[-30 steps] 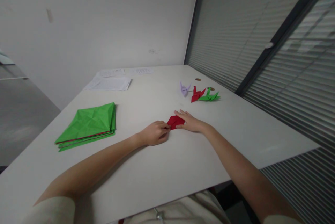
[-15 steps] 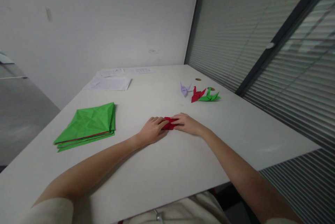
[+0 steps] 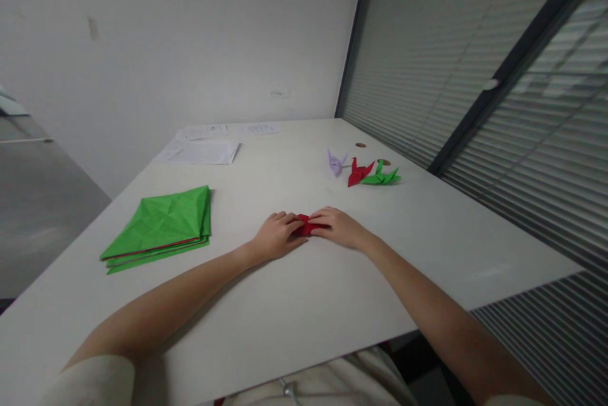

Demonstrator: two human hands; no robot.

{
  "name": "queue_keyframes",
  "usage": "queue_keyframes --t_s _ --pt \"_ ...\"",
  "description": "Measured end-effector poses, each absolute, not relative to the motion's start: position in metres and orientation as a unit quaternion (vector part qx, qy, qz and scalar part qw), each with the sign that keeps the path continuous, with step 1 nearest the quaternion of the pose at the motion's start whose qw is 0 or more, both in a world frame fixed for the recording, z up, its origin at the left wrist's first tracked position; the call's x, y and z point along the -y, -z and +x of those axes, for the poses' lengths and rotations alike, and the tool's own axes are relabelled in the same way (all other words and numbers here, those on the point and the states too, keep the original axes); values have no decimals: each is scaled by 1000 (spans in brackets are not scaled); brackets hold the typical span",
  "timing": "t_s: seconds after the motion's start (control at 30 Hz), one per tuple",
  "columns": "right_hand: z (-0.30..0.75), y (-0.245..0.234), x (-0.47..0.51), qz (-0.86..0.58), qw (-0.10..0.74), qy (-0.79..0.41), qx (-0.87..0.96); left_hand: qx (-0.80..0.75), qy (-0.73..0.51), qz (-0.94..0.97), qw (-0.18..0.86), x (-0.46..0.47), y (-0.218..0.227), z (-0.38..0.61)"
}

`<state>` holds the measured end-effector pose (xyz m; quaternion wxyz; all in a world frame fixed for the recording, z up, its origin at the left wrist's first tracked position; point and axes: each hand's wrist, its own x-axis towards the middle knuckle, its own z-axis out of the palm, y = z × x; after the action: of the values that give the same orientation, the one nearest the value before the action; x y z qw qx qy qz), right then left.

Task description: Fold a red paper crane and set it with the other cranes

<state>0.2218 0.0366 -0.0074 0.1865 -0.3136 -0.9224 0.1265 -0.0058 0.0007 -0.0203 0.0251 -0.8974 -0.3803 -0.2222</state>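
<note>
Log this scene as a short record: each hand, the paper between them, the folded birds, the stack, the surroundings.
Left hand: the left hand has fingers on the red paper; gripping or only pressing, unclear
Right hand: the right hand touches the same paper from the right
Paper state: folded small, partly hidden by fingers
Folded birds: lilac bird, red bird, green bird, left to right, beyond the right hand
Stack: green-topped stack, left
Surroundings: white table, printed sheets at far left, blinds at right
</note>
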Motion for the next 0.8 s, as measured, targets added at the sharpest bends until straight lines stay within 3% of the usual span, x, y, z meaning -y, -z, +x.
queue_keyframes --t_s 0.23,0.43,0.67,0.8 --pt "221 2 -33 -305 220 -175 910 381 216 -899 1 -5 15 -9" --pt "220 14 -42 -392 366 -262 802 449 320 -825 -123 -7 5 -11" --pt "221 24 -50 -451 401 -395 693 438 439 -783 50 0 -4 -14" --pt "222 26 -51 -465 345 -432 691 345 325 -879 48 6 1 -9"
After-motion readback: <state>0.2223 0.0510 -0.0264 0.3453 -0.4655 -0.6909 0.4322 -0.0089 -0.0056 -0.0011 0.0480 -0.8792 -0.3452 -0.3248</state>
